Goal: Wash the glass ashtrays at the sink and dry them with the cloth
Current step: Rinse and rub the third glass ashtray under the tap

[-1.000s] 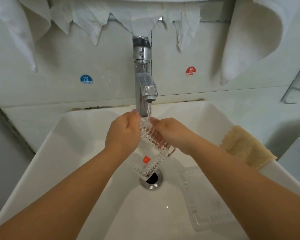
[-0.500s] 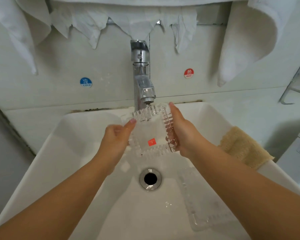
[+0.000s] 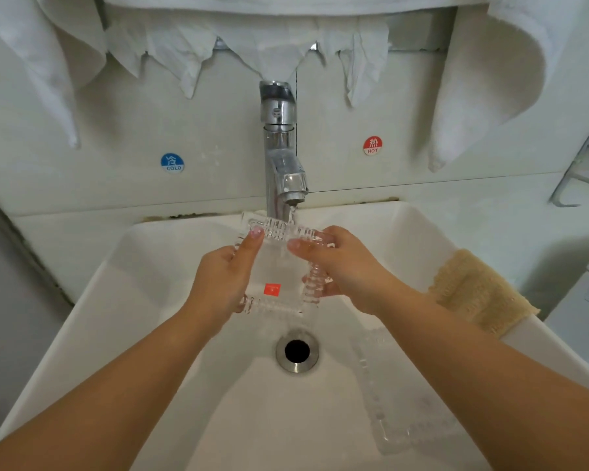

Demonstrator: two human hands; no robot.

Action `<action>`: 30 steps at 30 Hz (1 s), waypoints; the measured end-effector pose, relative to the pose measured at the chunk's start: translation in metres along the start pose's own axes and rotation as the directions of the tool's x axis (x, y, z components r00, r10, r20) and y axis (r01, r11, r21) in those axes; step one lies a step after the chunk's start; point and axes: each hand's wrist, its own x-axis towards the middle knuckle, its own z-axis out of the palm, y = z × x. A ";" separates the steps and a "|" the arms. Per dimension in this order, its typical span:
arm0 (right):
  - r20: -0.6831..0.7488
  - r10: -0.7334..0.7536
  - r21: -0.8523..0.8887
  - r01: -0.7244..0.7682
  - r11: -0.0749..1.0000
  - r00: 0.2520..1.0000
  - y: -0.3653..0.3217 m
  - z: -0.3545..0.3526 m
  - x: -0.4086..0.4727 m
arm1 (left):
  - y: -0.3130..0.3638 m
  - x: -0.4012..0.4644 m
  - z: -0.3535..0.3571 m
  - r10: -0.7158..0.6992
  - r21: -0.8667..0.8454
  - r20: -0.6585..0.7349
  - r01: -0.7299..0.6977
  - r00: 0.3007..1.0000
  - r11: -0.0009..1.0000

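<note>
Seen from above, looking down into white sink (image 3: 170, 300). Square glass ashtray (image 3: 276, 266) with red sticker (image 3: 272, 289) held over basin, above drain (image 3: 297, 350), far edge under thin stream from tap (image 3: 281, 154). Left hand (image 3: 223, 280) gripping ashtray's left side, thumb up along rim. Right hand (image 3: 340, 266) gripping right side, thumb laid across top. Second ashtray (image 3: 408, 396) lying in basin at right. Tan cloth (image 3: 480, 290) draped over sink's right rim. White towels (image 3: 490, 79) hanging above.

Pale tiled wall (image 3: 99, 185), hanging towels (image 3: 490, 79)
</note>
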 end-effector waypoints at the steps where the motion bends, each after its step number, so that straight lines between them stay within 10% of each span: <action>1: -0.025 0.005 -0.022 -0.005 1.000 1.000 0.001 0.001 0.000 | 0.001 0.000 -0.001 0.019 0.035 0.012 -0.019 1.000 0.999; 12: 0.013 -0.267 -0.412 0.248 0.877 0.964 0.002 0.012 -0.002 | -0.004 0.005 -0.004 0.171 0.217 0.111 -0.192 0.979 0.957; 21: 0.383 -0.042 -0.004 0.048 0.999 0.923 -0.009 -0.023 0.005 | -0.003 0.016 -0.010 -0.134 0.141 0.093 0.120 0.987 0.983; 30: -0.058 -0.153 -0.453 0.110 0.885 0.987 -0.007 0.017 0.000 | 0.003 0.007 -0.002 -0.081 0.179 0.152 0.054 0.985 0.982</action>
